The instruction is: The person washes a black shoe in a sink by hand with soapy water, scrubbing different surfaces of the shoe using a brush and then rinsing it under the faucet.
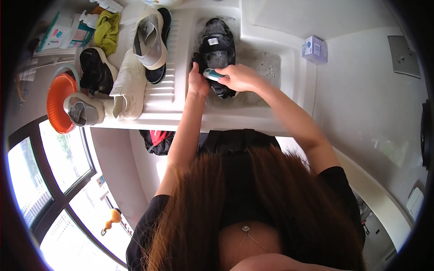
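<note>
A black shoe (221,44) with a pale label inside lies lengthwise in a white sink (296,74) with cloudy, sudsy water. My left hand (198,82) is closed on the shoe's near left side, thumb up, the other fingers mostly hidden. In my closed right hand (242,77) is a scrubbing brush (212,74) with a teal and white handle, held over the near part of the shoe. Its bristles are hidden from view.
Left of the basin, the ribbed drainboard (169,90) bears white shoes (129,88), a grey-white slip-on (149,38) and a black shoe (97,70). An orange basket (61,101) is farther left, near a green cloth (107,34). A purple box (315,49) stands on the right rim.
</note>
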### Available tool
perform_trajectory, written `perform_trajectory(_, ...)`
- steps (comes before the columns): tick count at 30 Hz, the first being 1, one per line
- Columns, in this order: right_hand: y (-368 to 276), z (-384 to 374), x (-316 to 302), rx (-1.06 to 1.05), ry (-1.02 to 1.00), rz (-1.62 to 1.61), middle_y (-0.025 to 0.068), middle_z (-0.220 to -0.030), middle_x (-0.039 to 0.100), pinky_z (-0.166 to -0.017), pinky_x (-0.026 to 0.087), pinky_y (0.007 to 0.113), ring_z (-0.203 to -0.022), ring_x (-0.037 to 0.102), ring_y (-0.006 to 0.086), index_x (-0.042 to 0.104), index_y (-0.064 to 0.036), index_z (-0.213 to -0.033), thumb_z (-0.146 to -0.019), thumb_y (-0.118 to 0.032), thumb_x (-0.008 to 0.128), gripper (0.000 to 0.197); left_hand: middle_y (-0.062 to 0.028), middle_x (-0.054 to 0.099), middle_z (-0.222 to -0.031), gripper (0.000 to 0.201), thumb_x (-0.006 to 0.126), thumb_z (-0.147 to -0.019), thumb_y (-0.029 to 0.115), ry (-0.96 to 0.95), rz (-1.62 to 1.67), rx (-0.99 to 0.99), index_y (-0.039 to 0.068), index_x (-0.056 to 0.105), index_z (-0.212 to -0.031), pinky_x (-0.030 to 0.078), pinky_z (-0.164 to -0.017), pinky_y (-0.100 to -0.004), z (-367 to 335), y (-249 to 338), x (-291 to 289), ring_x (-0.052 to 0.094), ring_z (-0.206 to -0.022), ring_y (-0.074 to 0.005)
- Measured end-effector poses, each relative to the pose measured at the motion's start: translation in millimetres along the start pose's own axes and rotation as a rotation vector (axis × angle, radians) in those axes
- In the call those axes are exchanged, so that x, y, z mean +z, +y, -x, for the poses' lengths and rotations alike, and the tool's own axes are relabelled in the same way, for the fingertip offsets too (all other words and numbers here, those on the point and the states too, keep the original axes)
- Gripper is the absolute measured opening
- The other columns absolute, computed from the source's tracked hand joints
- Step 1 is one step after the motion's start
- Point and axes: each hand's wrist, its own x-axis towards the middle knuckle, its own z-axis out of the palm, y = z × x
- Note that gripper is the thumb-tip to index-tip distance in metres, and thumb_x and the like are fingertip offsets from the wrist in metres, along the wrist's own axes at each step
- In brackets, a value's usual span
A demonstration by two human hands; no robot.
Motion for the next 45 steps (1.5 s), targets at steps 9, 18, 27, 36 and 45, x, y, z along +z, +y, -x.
perform_trajectory(9,18,-68,23,0.194,0.27,0.025,0.0238,-0.107,0.067,-0.085,0.051,0.05,-0.099,0.065,0.0399,0.066,-0.0056,-0.11,-0.095,-0.029,0.046,0.034,-0.0071,0.055,-0.131,0.049,0.042,-0.105,0.036,0.045,-0.331,0.106,-0.001,0.046,-0.135,0.038,-0.104,-0.0328,13,-23,16,0.05,-0.119,-0.0184)
perform_trajectory(18,38,-61,25,0.077,0.226,-0.004,0.0239,-0.114,0.065,-0.096,0.049,0.042,-0.11,0.061,0.0369,0.064,0.0005,-0.117,-0.08,-0.021,0.062,0.043,-0.0205,0.029,-0.155,0.085,0.06,-0.074,0.001,0.056,-1.683,0.84,0.027,0.034,-0.15,0.022,-0.115,-0.055,41,4,53,0.021,-0.146,-0.0361)
perform_trajectory(27,25,0,2,-0.049,0.535,0.075,0.0197,-0.092,0.065,-0.075,0.054,0.048,-0.087,0.065,0.0392,0.061,-0.004,-0.101,-0.078,-0.013,0.063,0.025,-0.0167,0.071,-0.087,0.037,0.058,-0.088,0.044,-0.14,-2.107,0.639,0.011,0.073,-0.094,0.027,-0.112,-0.0484,-21,49,69,0.067,-0.087,-0.0365)
perform_trajectory(36,71,26,1,-0.009,0.397,-0.176,0.0154,-0.088,0.07,-0.075,0.053,0.042,-0.081,0.067,0.0349,0.07,-0.0164,-0.115,-0.088,-0.017,0.06,0.028,-0.0152,0.039,-0.15,0.043,0.064,-0.086,0.042,-0.061,-1.697,1.067,0.001,0.074,-0.09,0.032,-0.108,-0.0456,-68,17,35,0.04,-0.133,-0.0337)
perform_trajectory(45,38,57,-28,0.134,0.177,0.035,0.0143,-0.079,0.068,-0.071,0.051,0.044,-0.078,0.066,0.0356,0.072,-0.0174,-0.11,-0.091,-0.028,0.056,0.027,-0.0252,0.061,-0.124,0.103,0.066,-0.086,0.034,-0.114,-1.169,0.392,-0.005,-0.004,-0.152,0.041,-0.101,-0.0336,-93,12,17,0.058,-0.116,-0.031)
